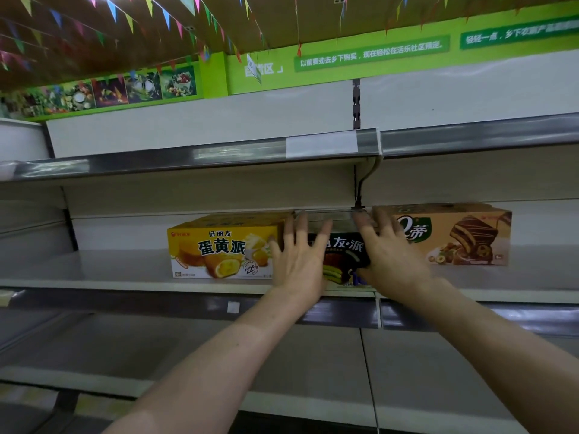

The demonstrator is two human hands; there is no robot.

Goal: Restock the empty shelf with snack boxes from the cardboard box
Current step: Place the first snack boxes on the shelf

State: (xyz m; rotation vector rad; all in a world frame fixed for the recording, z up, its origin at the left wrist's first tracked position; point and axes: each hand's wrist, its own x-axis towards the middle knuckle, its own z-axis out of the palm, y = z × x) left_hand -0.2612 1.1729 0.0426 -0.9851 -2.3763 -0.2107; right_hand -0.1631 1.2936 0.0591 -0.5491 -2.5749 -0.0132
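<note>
A pale metal store shelf (94,267), seen from head height. Two bare forearms reach up and forward from the bottom of the frame, drawing toward each other at the middle of the shelf.

The left hand (297,261) shows its back to the camera. Its fingers are straight and spread, pointing up, laid flat on the left end of a dark box (344,255). Its fingertips overlap the right end of a yellow box (219,249).

The right hand (391,258) mirrors it on the dark box's right end, with fingers straight and fanned up and slightly left. Each grip is apart: the palms lie on the box rather than wrapping round it.

The dark box stands on the shelf near the front edge. The yellow box is just to its left and a tan box (463,236) just to its right. The hands hide whether it touches either one. All three boxes show their long printed faces forward.

Above runs another shelf with a grey rail (188,158) and a white label (322,144). Higher up are a green sign (369,53) and coloured bunting (125,17).
</note>
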